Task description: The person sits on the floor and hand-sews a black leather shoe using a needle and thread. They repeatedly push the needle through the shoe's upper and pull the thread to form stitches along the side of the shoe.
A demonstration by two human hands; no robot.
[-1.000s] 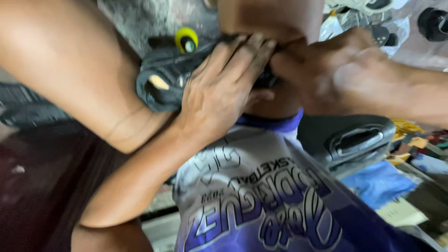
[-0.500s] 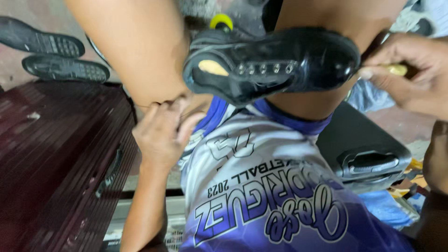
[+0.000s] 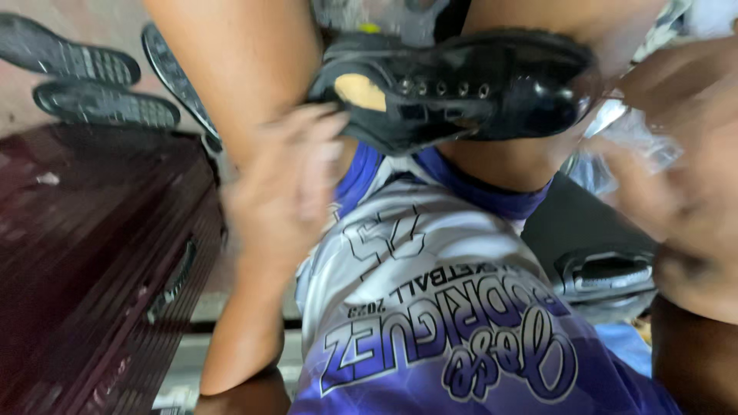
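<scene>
We locate the black shoe (image 3: 469, 88) at the top centre of the head view, lying on its side across the person's knees, eyelets facing up and the tan insole showing at its opening. The left hand (image 3: 288, 180) is blurred; its fingertips reach the heel end of the shoe, and we cannot tell whether it grips. The right hand (image 3: 684, 184) sits near the toe end, also blurred, its grip state unreadable. Below lies a purple and white jersey (image 3: 438, 323). Left of it stands a dark red case (image 3: 84, 269), with black shoe soles (image 3: 84, 77) beyond.
</scene>
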